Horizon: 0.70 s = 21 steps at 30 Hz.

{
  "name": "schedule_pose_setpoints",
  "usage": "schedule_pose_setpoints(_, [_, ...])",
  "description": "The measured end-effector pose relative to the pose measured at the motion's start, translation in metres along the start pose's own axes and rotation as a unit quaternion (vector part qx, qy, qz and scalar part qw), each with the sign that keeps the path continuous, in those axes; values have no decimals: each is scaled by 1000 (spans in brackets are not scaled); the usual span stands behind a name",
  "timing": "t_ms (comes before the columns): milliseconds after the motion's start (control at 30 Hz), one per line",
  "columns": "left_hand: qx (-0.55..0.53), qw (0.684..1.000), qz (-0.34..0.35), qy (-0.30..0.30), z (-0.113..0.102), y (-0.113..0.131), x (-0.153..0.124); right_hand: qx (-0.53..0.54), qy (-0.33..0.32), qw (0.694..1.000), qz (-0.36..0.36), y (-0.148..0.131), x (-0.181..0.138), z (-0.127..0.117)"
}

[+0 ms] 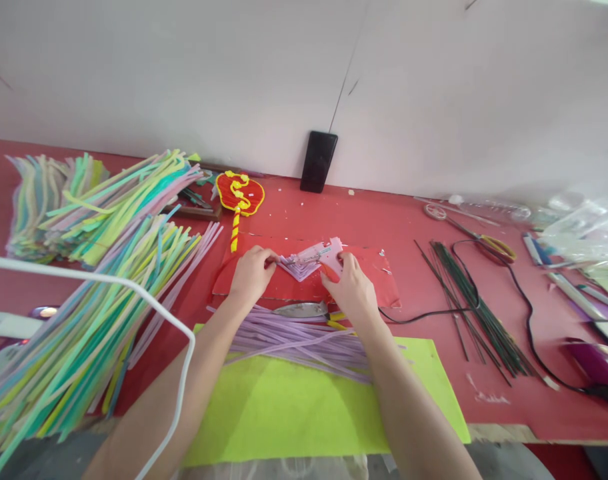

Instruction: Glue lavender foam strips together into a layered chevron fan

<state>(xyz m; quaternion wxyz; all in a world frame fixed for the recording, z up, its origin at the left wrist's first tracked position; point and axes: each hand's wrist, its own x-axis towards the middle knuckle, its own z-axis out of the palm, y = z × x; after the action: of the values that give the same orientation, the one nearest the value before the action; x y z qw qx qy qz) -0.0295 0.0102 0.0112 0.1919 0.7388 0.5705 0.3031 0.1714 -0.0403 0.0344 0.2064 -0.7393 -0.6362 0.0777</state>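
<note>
I have the lilac V-shaped piece point(300, 270) flat on the red board point(381, 285), a little above the board's middle, its point facing me. My left hand point(252, 272) comes in over the board's left half, thumb and forefinger drawn together, seemingly pinching the tip of the V's left arm. My right hand point(355, 285), over the board's right half, is curved and partly open, thumb apart from the fingers, at the edge of the pink piece point(331, 252) that lies against the V's right arm. Whether it grips that piece or only steadies it, I cannot tell.

I judge the step in hand to be fitting and pressing these strips together. To do it well, I should pinch close to the tip, pull only lightly so the nested folds don't spread, and let the board take the pressure from beneath. The right hand should hold down the pink piece without dragging it sideways; a small tug there could skew the point. The yellow-handled tool point(301, 311) lies just below the board, near the loose lilac strips point(297, 343), so my wrists do well to clear it.
</note>
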Motion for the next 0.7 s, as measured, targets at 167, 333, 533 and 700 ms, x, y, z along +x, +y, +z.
schedule_pose_setpoints(167, [-12,1000,-3,-1,2,-3,1,0,8,1000,-18,-1,-1,3])
schedule_pose_setpoints(333, [-22,1000,3,-5,3,-3,1,0,12,1000,-27,-1,-1,6])
schedule_pose_setpoints(533, [-15,1000,10,-6,3,-2,1,8,21,999,-35,0,-1,7])
schedule_pose_setpoints(700, [-10,1000,26,-9,5,-5,2,2,22,999,-34,0,-2,7])
